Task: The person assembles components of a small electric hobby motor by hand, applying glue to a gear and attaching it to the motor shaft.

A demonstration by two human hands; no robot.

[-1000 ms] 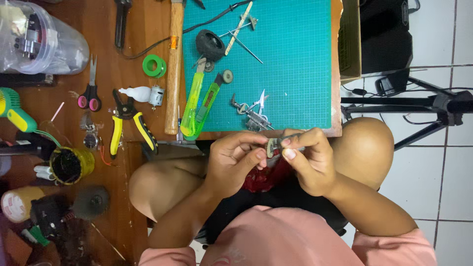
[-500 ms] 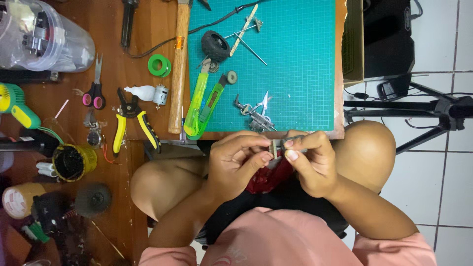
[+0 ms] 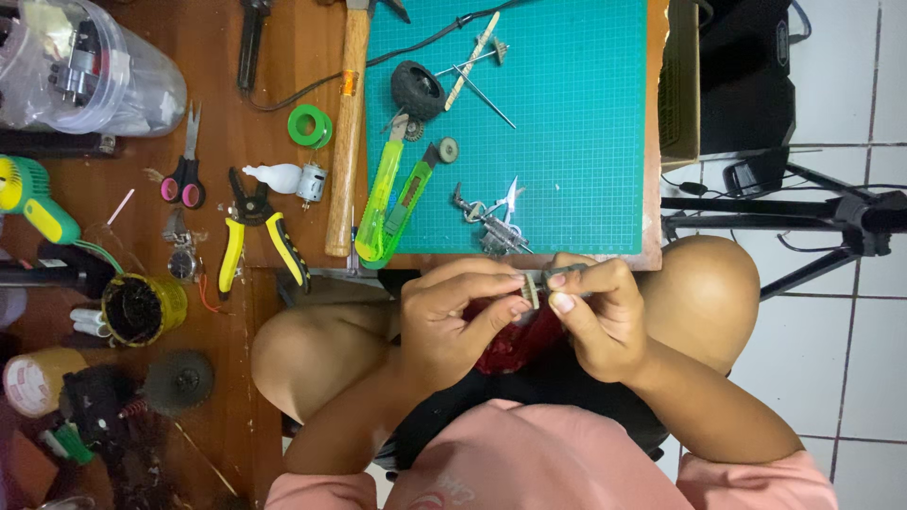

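My left hand (image 3: 453,316) and my right hand (image 3: 600,316) meet just below the desk's front edge, above my lap. Together they pinch a small grey metal part (image 3: 535,283) with a short shaft, fingertips of both hands on it. A red object (image 3: 515,342) lies on my lap under the hands, mostly hidden. On the teal cutting mat (image 3: 586,123) nearest the hands lies a small metal assembly (image 3: 491,222) with wires.
On the mat: a black toy wheel (image 3: 417,89), thin rods, two green utility knives (image 3: 383,203). On the wooden desk: a hammer (image 3: 345,132), yellow pliers (image 3: 255,231), pink scissors (image 3: 184,175), green tape roll (image 3: 310,126), small motor (image 3: 307,181), clear plastic container (image 3: 80,71). A black tripod (image 3: 803,217) stands at right.
The hands stay together on the small part, with only slight finger shifts. The view has drifted a little.
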